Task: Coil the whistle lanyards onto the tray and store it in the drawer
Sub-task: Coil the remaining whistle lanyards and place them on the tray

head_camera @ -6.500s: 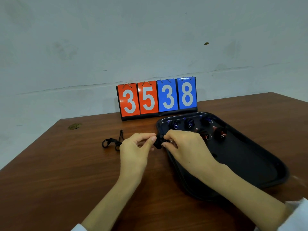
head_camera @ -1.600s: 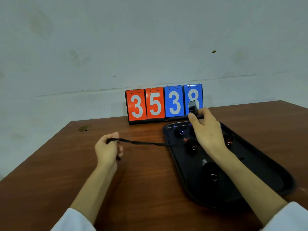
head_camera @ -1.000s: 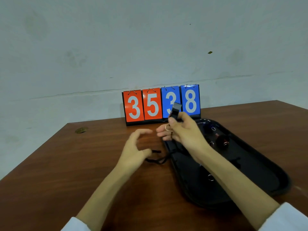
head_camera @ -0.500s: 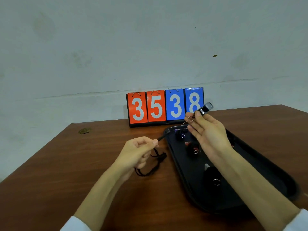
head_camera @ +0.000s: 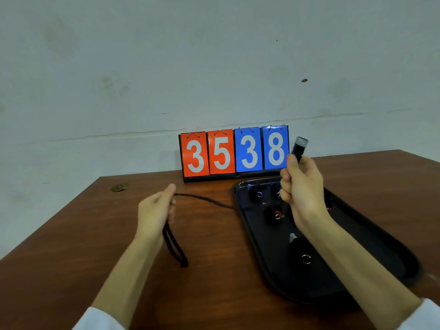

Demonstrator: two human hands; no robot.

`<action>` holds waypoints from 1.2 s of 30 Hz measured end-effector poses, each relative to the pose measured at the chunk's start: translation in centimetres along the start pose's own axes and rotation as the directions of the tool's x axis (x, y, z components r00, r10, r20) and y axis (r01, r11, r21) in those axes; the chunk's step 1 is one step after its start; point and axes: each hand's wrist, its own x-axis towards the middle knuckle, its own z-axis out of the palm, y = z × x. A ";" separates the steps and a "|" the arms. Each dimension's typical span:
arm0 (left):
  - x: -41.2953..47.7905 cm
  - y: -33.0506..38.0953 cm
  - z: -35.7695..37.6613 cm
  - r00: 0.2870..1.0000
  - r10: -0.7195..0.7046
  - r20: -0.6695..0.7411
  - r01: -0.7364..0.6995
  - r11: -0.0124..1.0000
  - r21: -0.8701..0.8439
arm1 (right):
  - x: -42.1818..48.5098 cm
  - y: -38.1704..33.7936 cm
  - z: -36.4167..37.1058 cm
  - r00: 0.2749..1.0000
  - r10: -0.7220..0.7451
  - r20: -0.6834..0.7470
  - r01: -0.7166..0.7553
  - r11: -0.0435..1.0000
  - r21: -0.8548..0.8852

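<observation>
My right hand [head_camera: 301,186] is raised over the far end of the black tray [head_camera: 390,248] and grips a dark whistle [head_camera: 299,148] that sticks up from the fist. Its black lanyard [head_camera: 204,198] stretches leftward from the tray's edge to my left hand [head_camera: 156,210], which pinches the cord. A loop of the same cord hangs below that hand onto the table. Several coiled whistles [head_camera: 275,214] with metal rings lie in the tray.
A flip scoreboard [head_camera: 234,153] reading 3538 stands at the table's back edge, just behind the tray. A small brownish object [head_camera: 119,187] lies at the far left corner of the wooden table [head_camera: 71,246]. A pale wall rises behind.
My left hand has drawn left and away, pulling the lanyard out taut. My right hand has turned upright with the whistle pointing up.
</observation>
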 end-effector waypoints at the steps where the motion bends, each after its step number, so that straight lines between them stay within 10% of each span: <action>1: -0.1 -0.3 0.4 0.997 0.067 -0.035 -0.059 0.977 0.205 | -0.3 0.1 0.3 0.999 0.002 0.039 -0.002 1.000 -0.007; 4: -1.4 -0.7 2.1 0.969 0.238 0.064 -0.240 0.853 0.463 | -1.5 0.3 1.3 0.976 0.035 0.214 -0.028 0.999 -0.035; 7: -3.6 0.1 3.9 0.920 0.283 0.272 -0.338 0.924 0.180 | -2.9 1.1 2.3 0.929 0.068 0.363 -0.021 0.991 -0.132; 10: -5.4 0.4 5.3 0.822 0.113 0.558 0.038 0.967 -0.252 | -3.7 1.8 2.9 0.940 0.002 0.341 0.098 0.956 -0.277; 14: -5.9 -0.2 5.6 0.685 -0.011 0.728 0.081 0.995 -0.061 | -3.3 1.9 2.6 0.975 0.006 0.224 0.059 0.958 -0.282; 19: -5.0 -0.2 4.6 0.721 -0.072 0.689 0.068 0.997 0.033 | -1.7 0.5 1.0 0.968 0.176 0.178 -0.177 0.984 -0.010; 24: -3.7 0.1 3.7 0.844 0.076 0.532 -0.221 0.951 0.214 | -0.5 0.4 -1.4 0.994 0.066 0.088 -0.020 0.895 -0.446; 27: -4.0 -0.2 4.2 0.824 0.318 0.469 -0.488 0.818 0.304 | -0.7 0.8 -1.8 0.958 -0.084 0.275 0.276 0.539 -0.796; 31: -4.4 -0.1 4.2 0.770 0.470 0.430 -0.599 0.765 0.237 | -1.3 0.8 -1.2 0.821 0.164 0.547 0.518 0.188 -0.835; 36: -4.2 0.5 4.1 0.797 0.462 0.390 -0.563 0.802 0.199 | -2.1 1.4 -0.8 0.732 0.188 0.655 0.552 0.400 -0.731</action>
